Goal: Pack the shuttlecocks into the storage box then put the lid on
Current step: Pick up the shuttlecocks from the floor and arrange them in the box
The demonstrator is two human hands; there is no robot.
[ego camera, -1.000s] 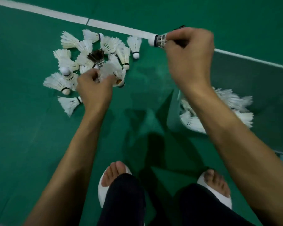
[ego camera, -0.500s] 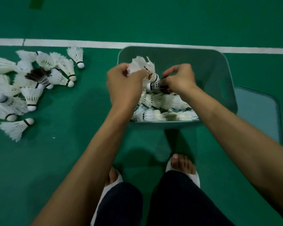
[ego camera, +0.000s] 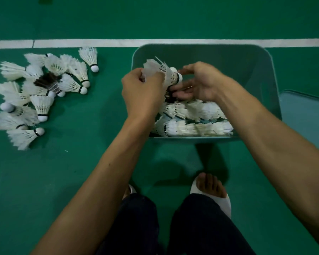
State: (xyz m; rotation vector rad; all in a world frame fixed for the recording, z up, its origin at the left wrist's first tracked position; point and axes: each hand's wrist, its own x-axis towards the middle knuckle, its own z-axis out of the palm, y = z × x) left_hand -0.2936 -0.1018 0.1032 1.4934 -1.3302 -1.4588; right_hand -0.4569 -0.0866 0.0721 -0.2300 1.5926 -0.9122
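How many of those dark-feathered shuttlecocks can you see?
1 clearly: the dark shuttlecock lies amid the white floor pile. Another may hide among those in the storage box.

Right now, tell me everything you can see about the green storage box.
The storage box is a rectangular open-topped bin of dull teal-green plastic with rounded corners, sitting upright on the green court floor just below the white line. Rows of white feather shuttlecocks fill its near half; the far half shows bare. Both hands work over it. Its lid lies flat beside its right side.
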